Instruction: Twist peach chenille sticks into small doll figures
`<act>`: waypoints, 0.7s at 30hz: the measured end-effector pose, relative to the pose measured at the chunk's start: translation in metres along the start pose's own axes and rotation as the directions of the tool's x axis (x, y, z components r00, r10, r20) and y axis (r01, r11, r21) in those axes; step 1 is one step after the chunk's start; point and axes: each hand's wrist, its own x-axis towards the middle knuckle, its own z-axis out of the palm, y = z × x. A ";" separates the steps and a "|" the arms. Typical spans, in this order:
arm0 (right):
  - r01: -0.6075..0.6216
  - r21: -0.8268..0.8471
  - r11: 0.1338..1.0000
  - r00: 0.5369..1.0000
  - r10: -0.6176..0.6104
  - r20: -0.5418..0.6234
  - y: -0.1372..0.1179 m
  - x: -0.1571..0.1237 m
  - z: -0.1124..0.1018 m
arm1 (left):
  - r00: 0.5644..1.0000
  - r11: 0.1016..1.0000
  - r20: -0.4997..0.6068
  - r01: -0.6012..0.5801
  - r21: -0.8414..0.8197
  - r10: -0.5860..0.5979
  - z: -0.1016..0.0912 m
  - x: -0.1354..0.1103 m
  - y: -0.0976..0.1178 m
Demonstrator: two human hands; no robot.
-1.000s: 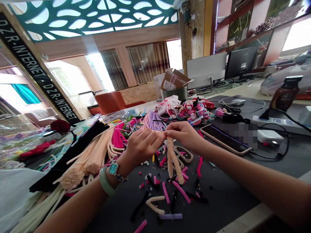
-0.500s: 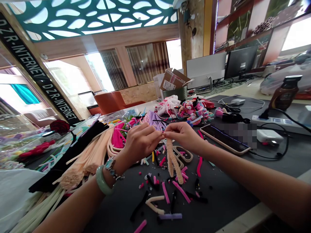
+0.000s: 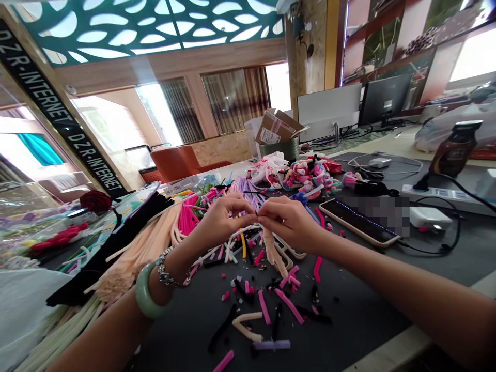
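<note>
- Peach fuzzy twisted stem [image 3: 273, 254] hangs from the fingertips of two bare hands, left of the flat black smartphone [image 3: 358, 222] that lies on the dark grey table mat [image 3: 368, 320].
- Fingers curled inward, the left hand [image 3: 222, 219] pinches the top of the stem. The right hand [image 3: 289, 219] meets it fingertip to fingertip and grips the same end.
- The stem's lower end drops close to the mat, left of the smartphone and nearer the camera.
- A pale green stone bangle [image 3: 145, 295] and a silver beaded wristwatch [image 3: 166, 271] circle the left wrist, well left of the smartphone.
- Beige-handled scissors [image 3: 291, 253] lie flat just left of the smartphone, under the right hand and partly hidden by the stem.
- Cut scraps of pink, black, cream and lilac fuzzy wire [image 3: 267, 305] litter the mat to the smartphone's left.
- A long bundle of uncut peach stems [image 3: 143, 253] lies well left of the smartphone.
- Behind the smartphone sits a heap of pink and blue fuzzy pieces [image 3: 310, 175]. To its right stand a white power strip [image 3: 442, 194] and a brown plastic bottle [image 3: 453, 147].
</note>
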 end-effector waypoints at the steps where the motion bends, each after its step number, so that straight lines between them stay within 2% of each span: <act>1: 0.030 -0.038 0.999 1.000 -0.030 -0.002 -0.001 0.000 0.000 | 0.999 0.997 0.025 0.046 -0.064 -0.044 -0.001 0.001 0.000; 3: 0.086 -0.103 0.991 0.996 -0.088 -0.006 -0.003 -0.001 0.000 | 0.985 0.965 0.096 0.159 -0.207 -0.141 -0.002 0.002 0.001; 6: 0.160 -0.170 0.972 0.987 -0.162 0.002 -0.006 -0.002 0.000 | 0.932 0.853 0.237 0.349 -0.389 -0.274 -0.005 0.002 0.003; 11: 0.281 -0.314 0.907 0.956 -0.293 0.012 -0.010 -0.002 -0.001 | 0.840 0.647 0.407 0.539 -0.539 -0.359 -0.007 0.000 0.004; 15: 0.349 -0.404 0.845 0.924 -0.383 -0.002 -0.012 -0.004 -0.002 | 0.787 0.507 0.482 0.617 -0.602 -0.385 -0.006 -0.001 0.005; 21: 0.415 -0.524 0.744 0.872 -0.489 -0.004 -0.015 -0.007 -0.006 | 0.759 0.389 0.542 0.650 -0.652 -0.361 -0.005 -0.001 0.008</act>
